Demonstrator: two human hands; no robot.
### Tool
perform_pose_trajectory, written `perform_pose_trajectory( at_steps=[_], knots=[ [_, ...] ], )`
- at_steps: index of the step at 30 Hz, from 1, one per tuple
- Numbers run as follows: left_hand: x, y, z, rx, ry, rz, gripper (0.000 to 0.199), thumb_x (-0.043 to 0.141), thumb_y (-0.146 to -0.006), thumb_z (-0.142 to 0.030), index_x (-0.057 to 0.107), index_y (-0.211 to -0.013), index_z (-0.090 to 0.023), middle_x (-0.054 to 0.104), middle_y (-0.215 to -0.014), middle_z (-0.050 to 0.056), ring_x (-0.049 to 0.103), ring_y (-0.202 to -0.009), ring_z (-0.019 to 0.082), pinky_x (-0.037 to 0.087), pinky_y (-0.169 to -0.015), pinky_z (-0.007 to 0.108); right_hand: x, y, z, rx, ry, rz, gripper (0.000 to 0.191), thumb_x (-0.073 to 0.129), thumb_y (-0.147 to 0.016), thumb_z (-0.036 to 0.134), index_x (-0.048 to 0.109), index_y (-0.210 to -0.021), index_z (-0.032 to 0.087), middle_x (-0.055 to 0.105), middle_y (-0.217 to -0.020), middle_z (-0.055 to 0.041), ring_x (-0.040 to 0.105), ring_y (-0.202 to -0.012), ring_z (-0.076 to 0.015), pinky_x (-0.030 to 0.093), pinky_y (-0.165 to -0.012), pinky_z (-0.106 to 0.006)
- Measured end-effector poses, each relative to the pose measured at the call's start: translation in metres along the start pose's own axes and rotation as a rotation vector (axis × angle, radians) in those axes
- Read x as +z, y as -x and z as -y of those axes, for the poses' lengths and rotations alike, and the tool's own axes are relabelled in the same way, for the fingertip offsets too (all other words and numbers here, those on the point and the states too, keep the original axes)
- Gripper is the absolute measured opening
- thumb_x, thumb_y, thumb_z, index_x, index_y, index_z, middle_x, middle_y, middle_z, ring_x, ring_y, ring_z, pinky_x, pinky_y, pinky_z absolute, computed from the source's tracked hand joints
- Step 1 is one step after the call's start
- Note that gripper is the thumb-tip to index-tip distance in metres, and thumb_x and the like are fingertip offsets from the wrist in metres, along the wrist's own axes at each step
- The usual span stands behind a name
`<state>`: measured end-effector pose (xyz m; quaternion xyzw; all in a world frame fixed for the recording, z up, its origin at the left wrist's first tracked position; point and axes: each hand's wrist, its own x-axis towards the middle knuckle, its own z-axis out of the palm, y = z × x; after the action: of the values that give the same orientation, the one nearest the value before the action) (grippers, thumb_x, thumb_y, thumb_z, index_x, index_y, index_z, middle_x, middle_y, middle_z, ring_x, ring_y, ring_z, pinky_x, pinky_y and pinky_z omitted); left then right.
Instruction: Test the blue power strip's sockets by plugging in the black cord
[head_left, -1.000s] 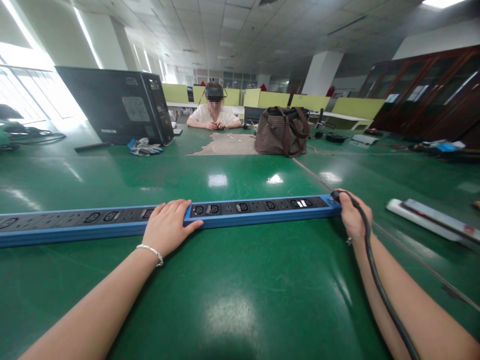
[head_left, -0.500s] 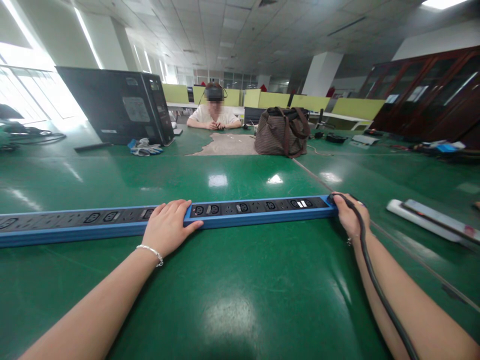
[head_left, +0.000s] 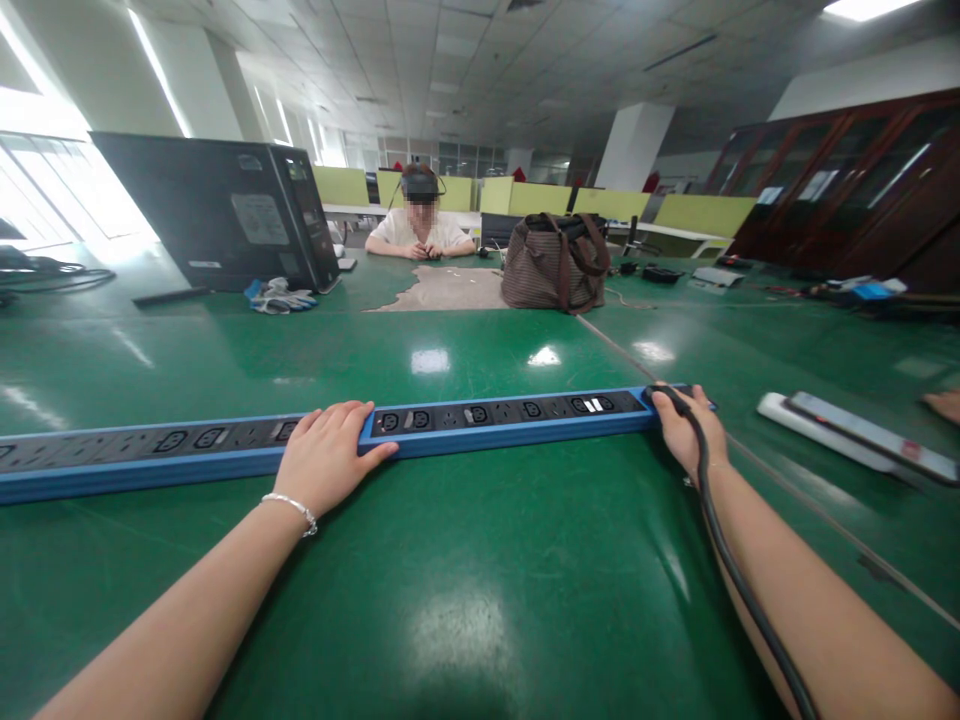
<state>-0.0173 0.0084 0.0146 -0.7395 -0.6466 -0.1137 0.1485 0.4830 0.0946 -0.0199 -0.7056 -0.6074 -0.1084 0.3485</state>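
A long blue power strip (head_left: 480, 435) with black socket panels lies across the green table, running out of view at the left. My left hand (head_left: 322, 455) rests over its middle, fingers across the top and the thumb along the near side. At the strip's right end my right hand (head_left: 688, 430) is wrapped round the blue body where the black cable (head_left: 724, 550) comes out. From there the cable runs down over my right forearm.
Farther back on the green table (head_left: 480, 340) stand a black computer case (head_left: 225, 215), gloves (head_left: 279, 297) and a brown bag (head_left: 555, 265). A white bar with a phone-like object (head_left: 862, 435) lies at right. A person (head_left: 421, 225) sits opposite; another hand (head_left: 943, 404) shows at the right edge.
The whole view has shifted slightly, so most things appear a little farther left. Another hand shows more at the right edge. Both my hands keep their places on the strip.
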Motion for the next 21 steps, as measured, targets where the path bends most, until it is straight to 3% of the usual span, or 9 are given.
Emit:
perform_pose_trajectory(
  at_steps=[4, 12, 18, 21],
  knots=[
    [0.0, 0.0, 0.0, -0.004, 0.02, -0.005, 0.065, 0.041, -0.081, -0.06, 0.05, -0.125, -0.013, 0.056, -0.125, 0.015, 0.051, -0.114, 0.029, 0.034, -0.099, 0.045, -0.005, 0.002, 0.008, 0.104, 0.02, 0.026, 0.048, 0.039, -0.084, 0.051, 0.062, -0.117, 0.024, 0.056, -0.126, -0.0119, 0.045, -0.122, -0.032, 0.039, -0.097, -0.047],
    [0.0, -0.001, 0.0, -0.002, 0.023, -0.01, 0.066, 0.041, -0.081, -0.061, 0.05, -0.124, -0.012, 0.056, -0.125, 0.016, 0.051, -0.114, 0.029, 0.033, -0.099, 0.045, -0.002, 0.002, 0.002, -0.091, -0.033, 0.006, 0.049, 0.033, -0.086, 0.047, 0.062, -0.116, 0.02, 0.061, -0.119, -0.0093, 0.046, -0.121, -0.0295, 0.036, -0.101, -0.046],
    [0.001, 0.0, 0.0, -0.009, 0.022, -0.01, 0.066, 0.041, -0.081, -0.061, 0.049, -0.125, -0.012, 0.056, -0.125, 0.016, 0.051, -0.114, 0.029, 0.033, -0.099, 0.045, -0.009, 0.002, 0.011, -0.073, -0.084, -0.1, 0.052, 0.044, -0.083, 0.046, 0.054, -0.126, 0.019, 0.065, -0.11, -0.011, 0.058, -0.105, -0.0278, 0.043, -0.092, -0.043],
    [0.002, -0.001, 0.001, -0.011, 0.027, -0.007, 0.066, 0.04, -0.081, -0.061, 0.049, -0.125, -0.013, 0.056, -0.125, 0.015, 0.051, -0.114, 0.029, 0.032, -0.1, 0.045, -0.012, 0.002, 0.015, -0.095, -0.124, -0.089, 0.041, 0.044, -0.083, 0.042, 0.062, -0.115, 0.023, 0.066, -0.109, -0.0079, 0.059, -0.102, -0.0256, 0.043, -0.092, -0.042]
  ],
)
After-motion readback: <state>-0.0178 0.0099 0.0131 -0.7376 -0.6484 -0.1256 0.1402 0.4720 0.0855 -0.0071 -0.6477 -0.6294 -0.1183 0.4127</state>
